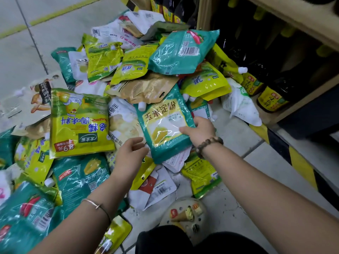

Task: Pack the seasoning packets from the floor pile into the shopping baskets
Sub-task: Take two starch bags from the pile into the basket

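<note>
A big pile of seasoning packets (102, 74) in yellow, teal and white covers the floor. My right hand (199, 130), with a bead bracelet on its wrist, grips the right edge of a teal corn starch packet (163, 125) with a yellow label, thumb on its front. My left hand (131, 153) hovers just left of that packet's lower corner, fingers loosely curled and holding nothing. A large yellow chicken-essence packet (78, 121) lies to the left. No shopping basket is in view.
Dark sauce bottles (271, 99) stand on a low shelf at the right, behind a yellow-black striped floor edge (300, 162). A shoe with an ice-cream charm (185, 215) shows at the bottom. Bare tiled floor (27, 43) lies at the upper left.
</note>
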